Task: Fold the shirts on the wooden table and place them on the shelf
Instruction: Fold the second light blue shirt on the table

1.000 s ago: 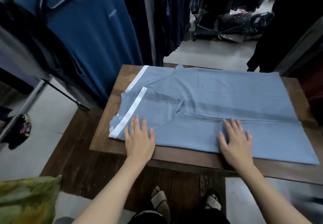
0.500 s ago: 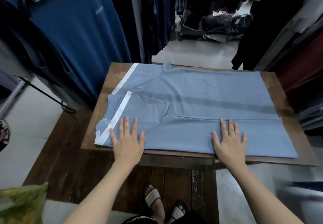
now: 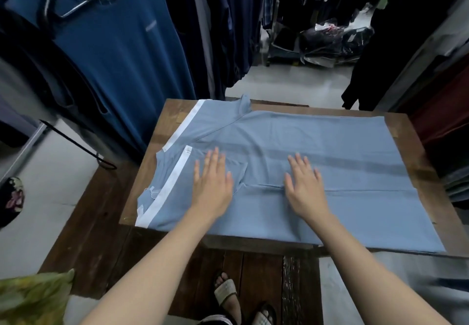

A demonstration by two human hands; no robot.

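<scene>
Blue cloth covers nearly the whole table (image 3: 162,126): one shirt (image 3: 342,142) lies flat across the wood, collar end to the left and hem to the right. Its near long side is already folded in, so a straight edge runs lengthwise through the middle. The near sleeve (image 3: 177,172), with its white band, is turned in over that fold. Both hands rest on the cloth, palms down and fingers spread, gripping nothing: the left hand (image 3: 212,185) on the folded sleeve, the right hand (image 3: 304,190) across the fold edge near the shirt's middle. The step in hand looks like smoothing this first lengthwise fold. To do it well, press lightly and sweep outward from the middle toward collar and hem, so ripples are pushed off rather than trapped, and hold the fold edge straight and parallel to the far side. The far half looks not yet folded, so it probably comes next. Pressing too hard could drag the thin cloth and skew the fold. No shelf can be made out with certainty.
</scene>
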